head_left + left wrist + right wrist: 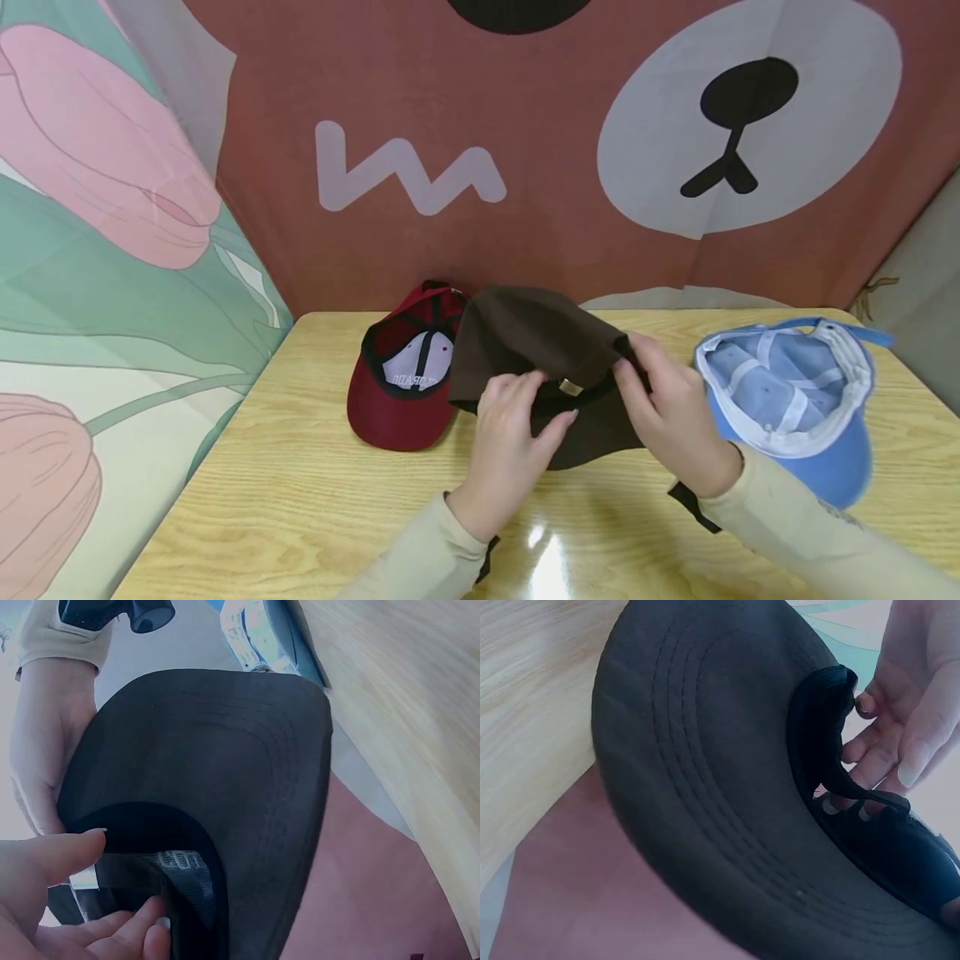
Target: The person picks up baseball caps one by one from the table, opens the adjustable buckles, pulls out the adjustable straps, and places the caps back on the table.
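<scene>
Brown cap (pixel 525 329): held at frame centre, its crown-to-brim axis ran upper left to lower right | left hand (pixel 506 433): gripped it below centre | right hand (pixel 678 417): gripped it right of centre, beside the brim (pixel 600 437)

Back hanging (pixel 555 258): reddish-brown, animal muzzle (pixel 660 125) (plus pale zigzag (pixel 427 200))
Left hanging (pixel 150 325): pink tulips (pixel 112 150)
Tabletop (pixel 300 500): yellowish wood grain, bright glare (pixel 551 571)

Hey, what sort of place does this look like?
Probably indoors, perhaps a makeshift booth: a wood-grain table with a cartoon-print cloth rising close behind it, and a flower-print cloth on the left.
</scene>
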Tool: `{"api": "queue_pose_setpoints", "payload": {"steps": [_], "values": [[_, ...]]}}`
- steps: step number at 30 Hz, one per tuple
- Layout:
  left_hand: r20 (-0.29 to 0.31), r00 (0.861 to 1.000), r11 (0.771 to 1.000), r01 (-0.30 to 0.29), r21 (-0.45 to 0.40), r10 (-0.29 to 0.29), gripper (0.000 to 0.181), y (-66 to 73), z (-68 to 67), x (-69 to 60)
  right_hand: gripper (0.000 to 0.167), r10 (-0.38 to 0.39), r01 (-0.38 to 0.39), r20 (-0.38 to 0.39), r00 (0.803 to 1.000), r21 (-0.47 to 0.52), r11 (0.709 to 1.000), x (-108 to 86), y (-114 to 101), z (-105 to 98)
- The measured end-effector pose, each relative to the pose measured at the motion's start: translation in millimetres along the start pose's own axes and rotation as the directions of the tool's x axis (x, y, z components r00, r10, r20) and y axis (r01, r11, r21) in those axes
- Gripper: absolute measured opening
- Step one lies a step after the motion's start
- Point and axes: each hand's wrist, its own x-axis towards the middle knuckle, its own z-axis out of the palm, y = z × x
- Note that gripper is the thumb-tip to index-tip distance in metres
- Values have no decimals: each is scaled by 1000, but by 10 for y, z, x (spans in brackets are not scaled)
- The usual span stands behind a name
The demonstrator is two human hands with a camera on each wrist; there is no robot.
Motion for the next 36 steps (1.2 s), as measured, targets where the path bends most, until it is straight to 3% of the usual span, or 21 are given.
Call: {"api": "queue_pose_setpoints", "payload": {"steps": [6, 14, 17, 27, 33, 36], "values": [[22, 998, 998, 54, -32, -53, 32, 14, -1, 2, 43, -26, 26, 8, 1000, -1, 1000, 1, -7, 8], [-16, 1000, 995, 13, -101, -15, 32, -13, -11, 8, 41, -41, 41, 13, 999, 9, 999, -11, 26, 18], [-19, 1000, 986, 18, -165, -21, 28, -7, -41, 4, 43, -33, 33, 3, 999, 8, 999, -17, 58, 23], [-100, 987, 892, 66, -448, -123, 14, 3, -267, 71, 41, -25, 25, 2, 1000, -14, 1000, -52, 200, -2], [-82, 976, 842, 129, -523, -201, 10, 4, -335, 144, 20, 12, -8, 89, 996, -41, 999, -70, 213, -31], [-61, 971, 815, 159, -557, -231, 9, 9, -363, 189, 24, 46, -40, 143, 989, -44, 998, -74, 207, -41]]}}
